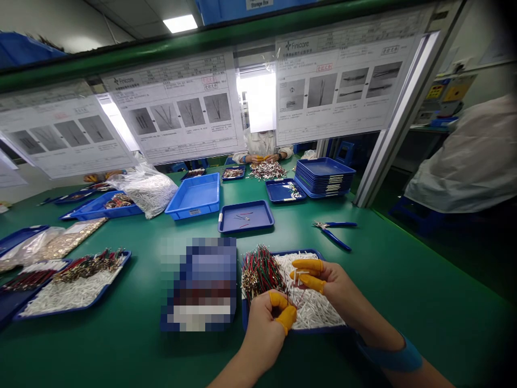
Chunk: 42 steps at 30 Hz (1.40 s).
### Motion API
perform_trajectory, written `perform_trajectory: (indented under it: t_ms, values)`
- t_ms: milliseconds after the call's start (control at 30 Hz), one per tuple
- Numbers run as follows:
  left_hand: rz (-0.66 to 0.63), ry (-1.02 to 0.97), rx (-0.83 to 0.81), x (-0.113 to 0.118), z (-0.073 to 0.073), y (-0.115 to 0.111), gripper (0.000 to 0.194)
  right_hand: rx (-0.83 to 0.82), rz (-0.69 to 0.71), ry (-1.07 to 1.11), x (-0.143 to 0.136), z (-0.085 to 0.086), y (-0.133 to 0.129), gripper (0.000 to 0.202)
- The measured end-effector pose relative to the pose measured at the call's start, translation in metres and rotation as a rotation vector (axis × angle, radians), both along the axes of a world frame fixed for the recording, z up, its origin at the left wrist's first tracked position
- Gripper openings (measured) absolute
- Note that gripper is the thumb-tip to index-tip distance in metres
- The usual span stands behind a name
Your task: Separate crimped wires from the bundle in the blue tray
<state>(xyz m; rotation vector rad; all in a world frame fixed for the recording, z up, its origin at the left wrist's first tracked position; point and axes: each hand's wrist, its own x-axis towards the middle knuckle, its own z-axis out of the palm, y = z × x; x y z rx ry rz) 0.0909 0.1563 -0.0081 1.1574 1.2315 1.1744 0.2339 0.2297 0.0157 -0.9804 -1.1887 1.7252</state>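
My left hand, with yellow finger cots on its fingertips, pinches thin dark wires that stand up from its grip. My right hand, also in yellow finger cots, is just beyond it and holds small white tubes between thumb and fingers. Both hands are over a blue tray. Loose white tubes fill much of this tray, and a bundle of red, green and black wires with brass-coloured ends lies on its left side.
Blue-handled cutters lie at right. Ahead are a shallow blue tray with a few wires, a deeper blue bin and stacked trays. A pixelated tray is left of my hands. Someone works across the table.
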Motion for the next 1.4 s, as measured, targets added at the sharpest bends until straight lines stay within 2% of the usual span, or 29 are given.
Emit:
perform_trajectory:
  t_ms: [267,800,1033,1300,1400]
  values:
    - [0.051,-0.104,0.036,-0.0015,-0.0047,0.0016,0.005,-0.008,-0.165,0.098,0.0060,-0.0074,0.0071,0.044]
    - [0.078,-0.065,0.035,-0.0015,-0.0005,0.0016,0.008,-0.005,-0.150,0.129,0.0027,-0.0062,0.0027,0.038]
    - [0.089,-0.064,0.023,-0.0006,0.0038,0.0010,0.011,-0.010,-0.215,0.160,0.0024,-0.0042,0.0026,0.039]
    - [0.081,-0.078,0.024,-0.0012,0.0008,0.0023,0.009,0.000,-0.158,0.167,0.0001,-0.0107,0.0013,0.034]
    - [0.084,-0.071,0.027,-0.0008,0.0016,0.0019,0.010,-0.018,-0.038,0.120,-0.0026,-0.0099,-0.0010,0.035]
